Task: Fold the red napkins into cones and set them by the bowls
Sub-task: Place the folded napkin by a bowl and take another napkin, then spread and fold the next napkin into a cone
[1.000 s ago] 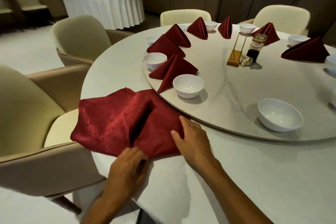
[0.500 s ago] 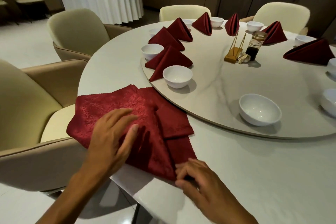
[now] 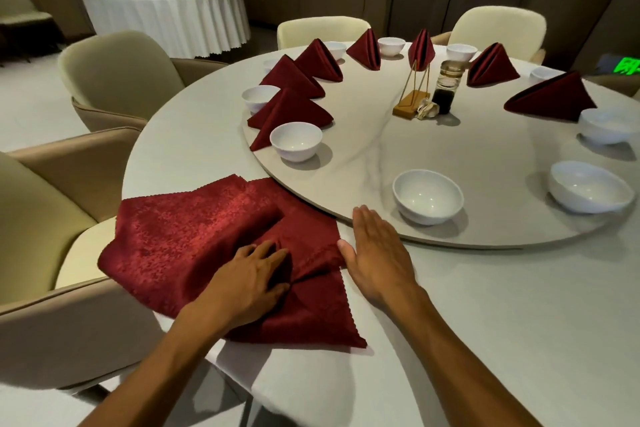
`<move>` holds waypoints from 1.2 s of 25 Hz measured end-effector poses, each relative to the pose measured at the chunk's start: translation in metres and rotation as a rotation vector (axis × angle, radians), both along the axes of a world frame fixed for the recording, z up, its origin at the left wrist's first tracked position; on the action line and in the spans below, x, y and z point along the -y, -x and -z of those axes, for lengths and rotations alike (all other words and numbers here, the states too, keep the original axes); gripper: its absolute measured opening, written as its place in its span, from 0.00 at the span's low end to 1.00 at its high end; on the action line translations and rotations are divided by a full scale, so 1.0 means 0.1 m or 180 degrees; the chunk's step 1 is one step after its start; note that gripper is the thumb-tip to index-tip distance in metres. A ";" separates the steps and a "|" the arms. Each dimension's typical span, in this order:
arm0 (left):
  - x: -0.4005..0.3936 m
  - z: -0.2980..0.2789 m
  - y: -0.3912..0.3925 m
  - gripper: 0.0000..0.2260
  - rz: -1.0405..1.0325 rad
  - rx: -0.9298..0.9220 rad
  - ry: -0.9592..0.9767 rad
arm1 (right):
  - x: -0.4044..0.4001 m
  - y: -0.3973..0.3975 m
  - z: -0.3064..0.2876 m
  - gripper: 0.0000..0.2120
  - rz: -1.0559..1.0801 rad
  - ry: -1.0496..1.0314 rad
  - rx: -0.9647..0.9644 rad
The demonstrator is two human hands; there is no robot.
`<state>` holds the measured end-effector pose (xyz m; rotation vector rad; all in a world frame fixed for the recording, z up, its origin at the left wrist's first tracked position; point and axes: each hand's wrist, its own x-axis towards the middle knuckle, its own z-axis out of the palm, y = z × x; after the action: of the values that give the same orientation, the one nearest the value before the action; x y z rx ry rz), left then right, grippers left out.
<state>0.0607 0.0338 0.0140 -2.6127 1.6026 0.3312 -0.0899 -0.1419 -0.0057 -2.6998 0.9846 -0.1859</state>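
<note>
A red napkin (image 3: pixel 194 236) lies partly folded at the table's near left edge, its left part hanging over the rim. My left hand (image 3: pixel 249 277) presses flat on the folds near the napkin's middle. My right hand (image 3: pixel 377 253) rests flat on the table with straight fingers, its thumb touching the napkin's right edge. Several folded red cones stand by white bowls on the turntable; the nearest cone (image 3: pixel 287 114) sits behind a bowl (image 3: pixel 296 141). Two bowls (image 3: pixel 427 196) (image 3: pixel 588 185) on the near right have no cone beside them.
The raised turntable (image 3: pixel 485 239) has its rim just beyond my right hand. A gold stand (image 3: pixel 410 104) and a dark sauce jar (image 3: pixel 445 88) sit mid-table. Beige chairs (image 3: pixel 114 76) ring the table on the left and far side. A white-draped table (image 3: pixel 166 15) stands behind.
My right hand moved from the napkin's near corner up to its right edge and flattened. My left hand shifted right onto the centre folds. The napkin's right side now lies folded into a point.
</note>
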 end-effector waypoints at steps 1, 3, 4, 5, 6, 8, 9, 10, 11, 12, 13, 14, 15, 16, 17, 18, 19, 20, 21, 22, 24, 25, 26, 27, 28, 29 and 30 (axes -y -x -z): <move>0.00 -0.04 0.02 0.28 -0.0045 0.0019 -0.0049 | 0.01 0.00 0.02 0.31 0.0009 -0.0024 0.0076; -0.07 -0.14 0.10 0.25 0.0013 0.0344 -0.0056 | 0.02 0.05 0.05 0.30 0.0007 0.0033 0.0125; -0.15 -0.18 0.16 0.21 0.0160 0.0633 0.0102 | 0.04 0.10 0.06 0.30 0.0002 0.0108 0.0115; -0.25 -0.21 0.22 0.17 0.0343 0.0874 0.0297 | 0.06 0.15 0.07 0.29 0.0001 0.0177 0.0102; -0.36 -0.19 0.27 0.13 0.0494 0.0939 0.0512 | 0.09 0.21 0.08 0.29 0.0012 0.0221 0.0090; -0.57 -0.11 0.40 0.12 0.0662 0.0710 0.0773 | 0.15 0.37 0.11 0.29 0.0084 0.0246 0.0071; -0.65 -0.08 0.47 0.13 0.0621 0.0460 0.0806 | 0.19 0.46 0.11 0.28 0.0119 0.0205 0.0100; -0.70 -0.05 0.53 0.14 0.0608 0.0272 0.0827 | 0.22 0.54 0.11 0.28 0.0156 0.0117 0.0132; -0.71 -0.03 0.57 0.14 0.0638 0.0197 0.0880 | 0.26 0.62 0.11 0.29 0.0190 0.0016 0.0148; -0.71 -0.01 0.61 0.14 0.0713 0.0197 0.0966 | 0.30 0.70 0.11 0.30 0.0228 -0.0061 0.0145; -0.68 -0.01 0.63 0.13 0.0787 0.0218 0.1062 | 0.33 0.78 0.11 0.32 0.0278 -0.0098 0.0127; -0.65 -0.02 0.66 0.11 0.0817 0.0133 0.1134 | 0.37 0.84 0.11 0.33 0.0338 -0.0106 0.0098; -0.59 -0.03 0.71 0.09 0.0826 0.0039 0.1197 | 0.39 0.89 0.10 0.34 0.0402 -0.0108 0.0068; -0.52 -0.06 0.76 0.11 0.0736 -0.0155 0.1139 | 0.40 0.94 0.10 0.35 0.0461 -0.0096 0.0059; -0.45 -0.08 0.80 0.17 0.0546 -0.0403 0.1035 | 0.40 0.98 0.10 0.36 0.0493 -0.0079 0.0065; -0.38 -0.09 0.82 0.21 0.0325 -0.0523 0.1017 | 0.40 1.03 0.10 0.36 0.0493 -0.0074 0.0072; -0.32 -0.10 0.80 0.23 0.0134 -0.0468 0.1054 | 0.41 1.07 0.09 0.37 0.0495 -0.0107 0.0065; -0.26 -0.10 0.74 0.21 0.0018 -0.0182 0.1091 | 0.43 1.11 0.08 0.36 0.0510 -0.0152 0.0038; -0.20 -0.10 0.65 0.16 -0.0026 0.0299 0.1007 | 0.45 1.14 0.05 0.35 0.0543 -0.0183 -0.0025; -0.17 -0.10 0.55 0.13 -0.0057 0.0673 0.0787 | 0.46 1.16 0.01 0.34 0.0609 -0.0154 -0.0118; -0.10 -0.09 0.36 0.18 -0.0072 0.0955 0.0196 | 0.33 1.14 -0.06 0.30 0.0665 0.0303 -0.0136; -0.08 -0.09 0.29 0.18 -0.0075 0.0984 0.0083 | 0.15 1.08 -0.08 0.28 0.0507 0.0420 0.0122; -0.03 -0.10 0.23 0.15 -0.0053 0.1044 0.0061 | -0.09 1.02 -0.07 0.28 0.0162 0.0303 0.0455; 0.02 -0.09 0.18 0.12 -0.0008 0.1143 0.0084 | -0.34 0.96 -0.03 0.29 -0.0338 -0.0012 0.0619; 0.08 -0.10 0.12 0.09 0.0030 0.1238 0.0120 | -0.57 0.91 0.04 0.29 -0.0839 -0.0317 0.0510; 0.13 -0.11 0.05 0.07 0.0042 0.1313 0.0147 | -0.73 0.87 0.09 0.26 -0.1182 -0.0497 0.0335; 0.17 -0.13 -0.02 0.08 0.0008 0.1386 0.0159 | -0.80 0.85 0.12 0.21 -0.1340 -0.0511 0.0341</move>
<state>0.0629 0.0168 0.0271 -2.4842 1.4746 -0.2660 -0.1751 -0.0620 -0.0178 -2.6424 0.3686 -0.1577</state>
